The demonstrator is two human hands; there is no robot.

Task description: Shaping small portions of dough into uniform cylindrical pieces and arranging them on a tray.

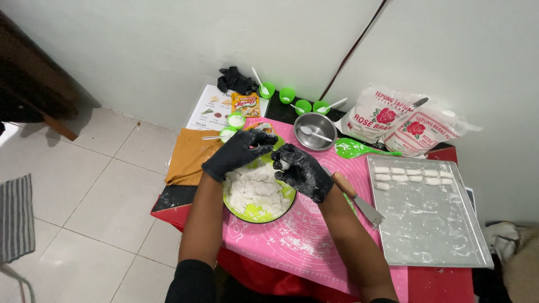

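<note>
1. Both hands wear black, flour-dusted gloves and meet over the round lime-green plate (255,212), which serves as the landmark below. The right hand (303,173) is curled around a small white dough piece (284,165), pinching it at the fingertips; the left hand (238,152) hovers beside it with fingers bent and spread, touching the piece's far side as far as can be seen.
2. On the plate, directly under the hands, lies a heap of white dough chunks (255,191), dusted with flour.
3. Under the plate spreads a pink silicone mat (303,241) streaked with flour.
4. Right of the plate, a wooden-handled metal scraper (359,201) lies on the mat, and beyond it a rectangular floured metal tray (429,224) carries two short rows of shaped white pieces (412,175) at its far end.
5. Left of the plate sits a folded mustard-brown cloth (188,157).
6. Behind the plate stand a small steel bowl with a white spoon (316,132), a green plastic spoon (359,148), several small green cups (295,100) and two white flour bags (404,120).
7. Risks, as I judge them: the dough may stick to the gloves and tear, since the flour coating looks patchy; the piece could slip from so light a pinch; a forearm might nudge the scraper, which lies just beside the right wrist.
</note>
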